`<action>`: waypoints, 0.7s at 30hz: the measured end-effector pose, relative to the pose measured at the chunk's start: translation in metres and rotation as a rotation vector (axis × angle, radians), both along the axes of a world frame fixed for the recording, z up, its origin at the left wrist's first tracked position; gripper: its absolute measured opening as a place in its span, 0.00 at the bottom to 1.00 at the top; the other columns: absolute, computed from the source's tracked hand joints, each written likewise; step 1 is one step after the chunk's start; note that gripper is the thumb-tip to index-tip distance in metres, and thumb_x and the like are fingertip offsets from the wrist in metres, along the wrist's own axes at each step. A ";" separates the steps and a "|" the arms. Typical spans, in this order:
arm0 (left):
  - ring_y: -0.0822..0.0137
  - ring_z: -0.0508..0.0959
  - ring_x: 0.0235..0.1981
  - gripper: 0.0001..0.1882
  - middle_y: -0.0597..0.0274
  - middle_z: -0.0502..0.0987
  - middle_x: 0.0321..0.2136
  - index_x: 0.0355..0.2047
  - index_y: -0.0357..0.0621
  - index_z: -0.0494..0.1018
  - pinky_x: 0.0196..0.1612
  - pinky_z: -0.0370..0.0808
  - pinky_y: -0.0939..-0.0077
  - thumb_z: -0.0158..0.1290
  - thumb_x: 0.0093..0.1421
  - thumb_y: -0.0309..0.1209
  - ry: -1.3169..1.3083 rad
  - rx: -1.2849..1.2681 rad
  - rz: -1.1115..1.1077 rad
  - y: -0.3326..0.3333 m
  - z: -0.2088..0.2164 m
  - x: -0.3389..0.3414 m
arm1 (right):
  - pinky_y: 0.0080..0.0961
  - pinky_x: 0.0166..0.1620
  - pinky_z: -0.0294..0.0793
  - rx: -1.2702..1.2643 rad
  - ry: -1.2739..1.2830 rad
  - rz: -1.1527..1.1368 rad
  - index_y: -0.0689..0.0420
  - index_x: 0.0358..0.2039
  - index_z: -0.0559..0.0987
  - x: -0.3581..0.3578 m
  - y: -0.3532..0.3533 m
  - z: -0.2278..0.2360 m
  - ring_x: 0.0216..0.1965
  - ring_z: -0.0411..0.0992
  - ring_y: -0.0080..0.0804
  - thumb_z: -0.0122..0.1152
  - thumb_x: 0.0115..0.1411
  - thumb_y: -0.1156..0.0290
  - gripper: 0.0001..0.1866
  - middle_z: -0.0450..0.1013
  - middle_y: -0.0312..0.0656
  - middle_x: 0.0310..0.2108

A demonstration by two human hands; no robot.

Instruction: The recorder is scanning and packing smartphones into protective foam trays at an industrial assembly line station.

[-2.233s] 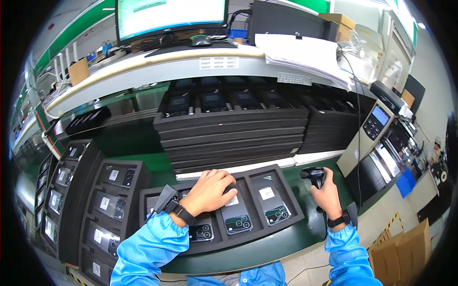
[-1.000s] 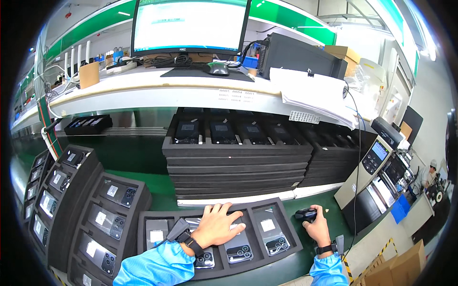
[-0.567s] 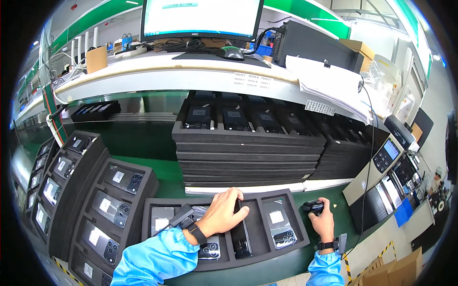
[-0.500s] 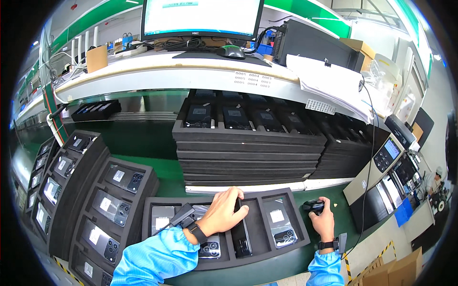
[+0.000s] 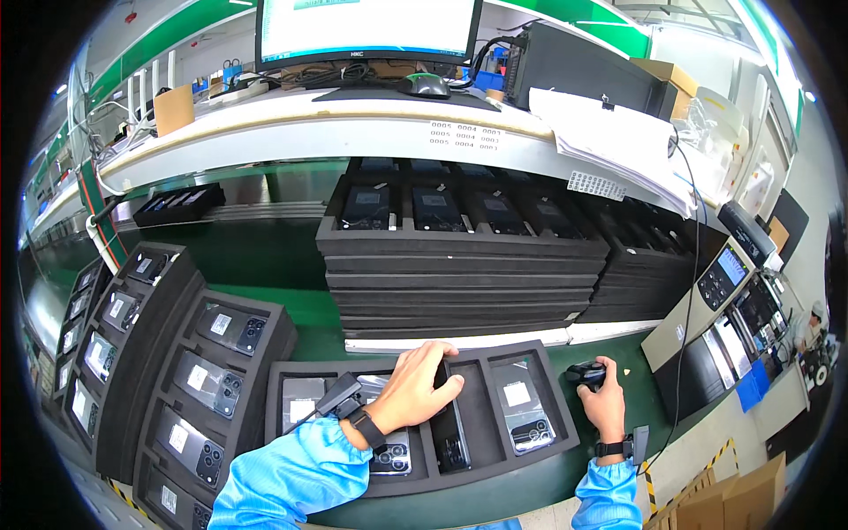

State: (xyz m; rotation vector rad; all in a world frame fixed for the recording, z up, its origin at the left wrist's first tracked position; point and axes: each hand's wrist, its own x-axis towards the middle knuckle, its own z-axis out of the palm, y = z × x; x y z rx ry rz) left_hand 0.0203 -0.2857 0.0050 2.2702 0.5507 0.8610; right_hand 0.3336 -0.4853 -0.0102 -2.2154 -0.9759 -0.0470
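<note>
A tray (image 5: 479, 415) of phones (image 5: 530, 417) lies under the left hand (image 5: 413, 389), stacked trays (image 5: 459, 274) behind, a machine (image 5: 673, 331) right of the right hand (image 5: 605, 405).

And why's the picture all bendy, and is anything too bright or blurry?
Head view: the shelf edge bows because the fisheye lens bends straight lines, and the corners go black; head view: the monitor glows mostly white; head view: the left hand and right hand look fairly sharp, without obvious blur.
</note>
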 end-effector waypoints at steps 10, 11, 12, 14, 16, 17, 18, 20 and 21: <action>0.40 0.71 0.57 0.29 0.40 0.64 0.59 0.56 0.37 0.66 0.59 0.69 0.52 0.58 0.58 0.38 -0.079 0.051 0.042 0.000 0.001 -0.001 | 0.46 0.46 0.77 -0.015 0.046 -0.011 0.47 0.59 0.68 -0.002 0.004 0.003 0.42 0.80 0.58 0.66 0.52 0.72 0.33 0.80 0.55 0.38; 0.39 0.70 0.58 0.30 0.39 0.63 0.60 0.57 0.38 0.65 0.59 0.69 0.51 0.58 0.57 0.37 -0.094 0.056 0.046 0.000 0.004 0.000 | 0.46 0.47 0.77 -0.015 0.049 -0.018 0.47 0.60 0.68 -0.001 0.006 0.006 0.43 0.79 0.58 0.66 0.52 0.72 0.33 0.80 0.55 0.39; 0.37 0.69 0.58 0.31 0.38 0.62 0.60 0.58 0.38 0.65 0.60 0.70 0.51 0.59 0.57 0.37 -0.110 0.062 0.051 0.000 0.007 -0.001 | 0.46 0.47 0.77 -0.010 0.048 -0.013 0.47 0.60 0.68 -0.001 0.004 0.005 0.43 0.79 0.58 0.66 0.52 0.72 0.33 0.80 0.55 0.39; 0.38 0.64 0.65 0.35 0.37 0.58 0.63 0.63 0.38 0.62 0.65 0.65 0.52 0.59 0.56 0.34 -0.112 0.017 0.020 0.001 0.001 0.001 | 0.46 0.48 0.77 -0.021 0.035 -0.021 0.47 0.60 0.68 0.003 0.000 -0.003 0.45 0.79 0.60 0.66 0.52 0.72 0.33 0.80 0.55 0.41; 0.38 0.64 0.65 0.36 0.37 0.57 0.64 0.64 0.39 0.61 0.66 0.65 0.52 0.59 0.56 0.33 -0.113 0.006 0.036 -0.001 0.000 0.001 | 0.46 0.49 0.77 -0.020 0.032 -0.015 0.46 0.60 0.67 0.003 0.000 -0.004 0.45 0.79 0.60 0.66 0.52 0.73 0.33 0.80 0.55 0.42; 0.38 0.63 0.65 0.38 0.38 0.56 0.64 0.65 0.39 0.59 0.66 0.65 0.51 0.59 0.56 0.33 -0.109 0.024 0.038 -0.002 0.001 0.000 | 0.46 0.49 0.77 -0.021 0.042 -0.018 0.46 0.59 0.67 0.001 -0.001 -0.003 0.45 0.79 0.60 0.66 0.52 0.73 0.33 0.80 0.55 0.42; 0.38 0.63 0.65 0.38 0.38 0.56 0.64 0.65 0.39 0.59 0.66 0.65 0.51 0.59 0.56 0.33 -0.107 0.030 0.045 0.000 0.002 0.000 | 0.47 0.49 0.77 -0.024 0.052 -0.023 0.46 0.59 0.67 0.000 0.000 -0.002 0.45 0.79 0.60 0.66 0.52 0.73 0.33 0.80 0.55 0.42; 0.41 0.66 0.64 0.40 0.39 0.57 0.64 0.67 0.39 0.56 0.65 0.67 0.52 0.59 0.56 0.32 -0.126 0.058 0.024 -0.002 0.000 0.000 | 0.47 0.49 0.77 -0.032 0.067 -0.027 0.46 0.59 0.67 -0.001 0.001 0.000 0.45 0.79 0.60 0.66 0.52 0.73 0.33 0.80 0.55 0.42; 0.44 0.70 0.61 0.41 0.40 0.57 0.64 0.68 0.39 0.54 0.63 0.69 0.53 0.58 0.57 0.31 -0.128 0.048 -0.001 0.000 0.001 -0.001 | 0.47 0.49 0.77 -0.023 0.058 -0.020 0.46 0.59 0.67 -0.002 0.004 0.000 0.45 0.79 0.59 0.66 0.52 0.73 0.33 0.80 0.55 0.42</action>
